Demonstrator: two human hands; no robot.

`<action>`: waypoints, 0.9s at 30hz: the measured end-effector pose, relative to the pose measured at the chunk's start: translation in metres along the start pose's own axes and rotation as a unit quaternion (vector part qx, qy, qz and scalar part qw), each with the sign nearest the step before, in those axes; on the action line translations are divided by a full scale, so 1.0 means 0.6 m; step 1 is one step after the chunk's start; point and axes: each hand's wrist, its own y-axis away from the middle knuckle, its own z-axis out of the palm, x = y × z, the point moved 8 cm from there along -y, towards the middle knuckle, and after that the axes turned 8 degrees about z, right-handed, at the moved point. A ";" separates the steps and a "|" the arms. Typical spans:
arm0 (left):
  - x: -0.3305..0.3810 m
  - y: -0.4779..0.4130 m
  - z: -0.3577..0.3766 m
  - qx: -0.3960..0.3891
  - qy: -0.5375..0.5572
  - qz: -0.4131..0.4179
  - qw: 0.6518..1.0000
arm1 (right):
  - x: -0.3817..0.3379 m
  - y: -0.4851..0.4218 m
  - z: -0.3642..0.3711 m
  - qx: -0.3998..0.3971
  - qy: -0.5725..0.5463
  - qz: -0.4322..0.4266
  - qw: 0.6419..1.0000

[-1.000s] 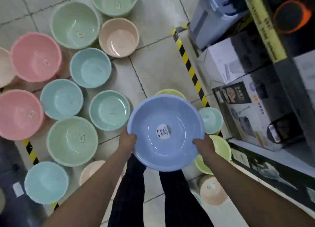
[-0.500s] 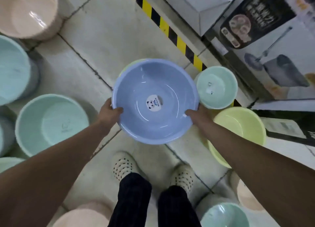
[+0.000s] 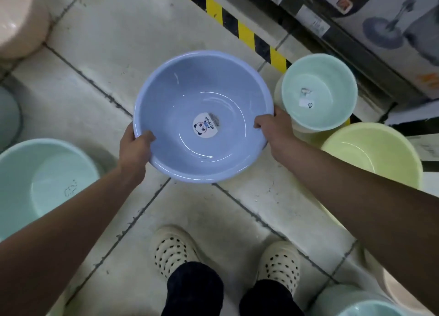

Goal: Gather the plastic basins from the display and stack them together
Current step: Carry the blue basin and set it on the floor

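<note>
A round blue basin [image 3: 190,97] with a panda sticker in its bottom is held level above the tiled floor. My left hand [image 3: 134,144] grips its left rim, thumb inside the bowl. My right hand [image 3: 273,125] grips the right rim the same way. A small mint basin [image 3: 318,90] stands on the floor just right of my right hand. A yellow-green basin [image 3: 370,154] sits beyond my right forearm. A large mint basin [image 3: 42,182] lies at the left, partly behind my left forearm.
A pink basin [image 3: 16,19] stands at the top left, and more basins [image 3: 370,306] sit at the bottom right. Black-and-yellow floor tape [image 3: 240,28] runs along boxed goods [image 3: 384,26] at the top right. My two feet in cream clogs [image 3: 175,249] stand below the blue basin.
The view has dropped closer to the floor. Both thumbs have come over the rim into the blue basin, which now sits lower and nearer the small mint basin.
</note>
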 end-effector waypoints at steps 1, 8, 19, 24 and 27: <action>0.000 -0.007 -0.002 0.004 0.000 -0.001 1.000 | 0.000 -0.008 0.011 -0.003 0.000 -0.001 1.000; -0.013 -0.044 0.001 -0.027 -0.073 0.002 0.997 | 0.056 -0.057 0.056 -0.008 0.051 0.010 0.999; 0.074 0.075 0.045 -0.010 -0.119 0.086 0.989 | 0.067 0.076 -0.101 0.088 -0.057 -0.029 0.994; 0.156 0.208 0.175 -0.103 -0.104 0.133 0.980 | 0.100 0.183 -0.295 0.158 -0.111 -0.018 0.981; 0.185 0.289 0.285 -0.194 -0.098 0.163 0.962 | 0.143 0.224 -0.411 0.204 -0.155 0.008 0.967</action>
